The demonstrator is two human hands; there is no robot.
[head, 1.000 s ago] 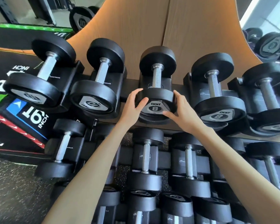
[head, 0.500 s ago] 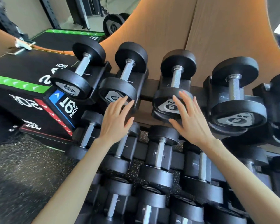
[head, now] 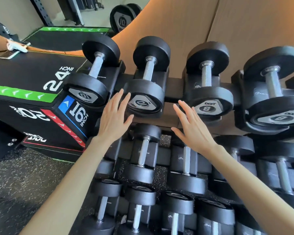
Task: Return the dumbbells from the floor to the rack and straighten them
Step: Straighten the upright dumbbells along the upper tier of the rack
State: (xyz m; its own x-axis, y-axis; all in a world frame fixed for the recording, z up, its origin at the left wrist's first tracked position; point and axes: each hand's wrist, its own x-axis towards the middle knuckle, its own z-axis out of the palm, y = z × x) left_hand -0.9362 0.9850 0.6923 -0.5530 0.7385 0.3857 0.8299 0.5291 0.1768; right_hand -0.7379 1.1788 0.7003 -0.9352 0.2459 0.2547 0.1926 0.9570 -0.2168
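Both hands have let go of the dumbbell marked 8 [head: 208, 99], which lies in its cradle on the top row of the rack [head: 174, 87], and have shifted leftward from it. The left hand [head: 115, 117], fingers straight and holding nothing, now reaches the front head of the dumbbell marked 10 [head: 143, 95], next left of the 8; contact cannot be told. The right hand [head: 193, 128], likewise flat and empty, hovers just left of the 8's front head.
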